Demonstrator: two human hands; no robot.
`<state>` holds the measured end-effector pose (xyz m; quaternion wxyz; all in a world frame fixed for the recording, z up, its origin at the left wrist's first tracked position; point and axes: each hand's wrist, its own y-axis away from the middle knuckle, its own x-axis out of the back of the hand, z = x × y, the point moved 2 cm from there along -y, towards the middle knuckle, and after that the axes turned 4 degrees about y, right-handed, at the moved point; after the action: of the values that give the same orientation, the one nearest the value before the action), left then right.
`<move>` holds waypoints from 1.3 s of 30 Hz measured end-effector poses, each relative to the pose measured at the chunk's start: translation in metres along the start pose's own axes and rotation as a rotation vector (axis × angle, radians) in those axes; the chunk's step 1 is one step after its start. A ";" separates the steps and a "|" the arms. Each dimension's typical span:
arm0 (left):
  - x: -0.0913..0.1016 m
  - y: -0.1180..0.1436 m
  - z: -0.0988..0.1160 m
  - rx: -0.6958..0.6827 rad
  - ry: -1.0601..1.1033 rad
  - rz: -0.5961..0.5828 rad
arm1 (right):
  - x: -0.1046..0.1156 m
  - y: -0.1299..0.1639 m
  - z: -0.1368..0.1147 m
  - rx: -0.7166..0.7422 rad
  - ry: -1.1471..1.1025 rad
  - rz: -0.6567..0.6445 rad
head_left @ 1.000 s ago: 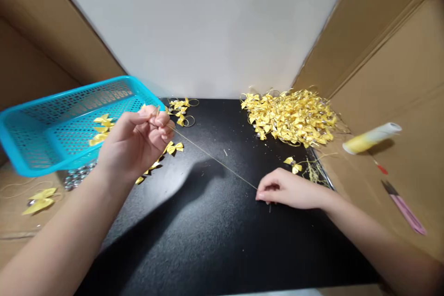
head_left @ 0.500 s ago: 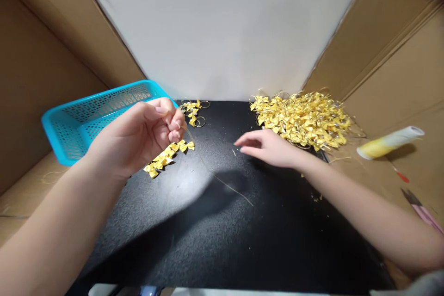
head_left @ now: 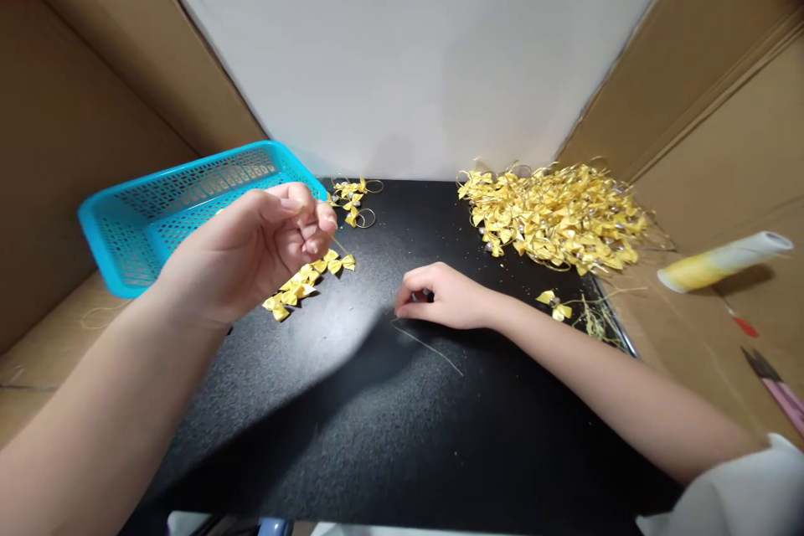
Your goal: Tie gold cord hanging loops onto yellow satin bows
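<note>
Raised at the left, my left hand is closed, its fingertips pinching a thin gold cord. The cord slants down to the right across the black table. Low over the table middle, my right hand is curled, thumb and fingertips closed together at the cord. Below my left hand lie several loose yellow ribbon bows in a rough row. Behind them are a few bows with gold cord loops.
A blue perforated basket stands at the left. Back right lies a large heap of yellow bows. Near my right forearm are a single bow and cord scraps. Farther right are a yellow-white roll and pink-handled scissors.
My right hand has moved left and closed at the cord. My left hand stays almost in place. The single bow and scraps by my right forearm have come into view.
</note>
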<state>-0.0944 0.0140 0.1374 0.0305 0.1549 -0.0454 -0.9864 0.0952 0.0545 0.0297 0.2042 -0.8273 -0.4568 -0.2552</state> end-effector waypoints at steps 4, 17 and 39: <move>0.003 -0.005 -0.002 -0.045 -0.029 0.042 | 0.001 0.009 0.005 -0.041 0.022 -0.044; 0.032 -0.008 0.015 -0.222 -0.104 0.215 | -0.003 0.010 0.011 -0.117 0.106 -0.147; 0.030 -0.009 0.013 -0.183 -0.058 0.243 | 0.018 0.019 -0.001 -0.390 0.285 -0.403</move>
<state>-0.1269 0.0220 0.1394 0.1621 0.1162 0.0257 -0.9796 0.1195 0.0561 0.0390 0.0492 -0.6997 -0.5207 -0.4867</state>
